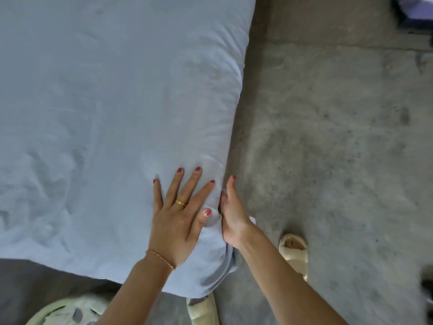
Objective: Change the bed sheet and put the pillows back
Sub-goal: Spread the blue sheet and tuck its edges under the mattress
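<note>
At the near corner of the bed (70, 242), a person's left hand (178, 214) lies flat with fingers spread on the pale blue bed sheet (105, 102), while just beside it the right hand (230, 213) grips the sheet's edge along the mattress side, above sandalled feet on the concrete floor (339, 137).

Bare concrete floor (328, 137) open right of mattress edge (236, 113), sandalled foot (294, 252) nearby

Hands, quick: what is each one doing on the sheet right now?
Left hand: open, fingers spread, pressing flat on the bed sheet.
Right hand: at the mattress edge, fingers hidden under the sheet; grip cannot be told.
</note>
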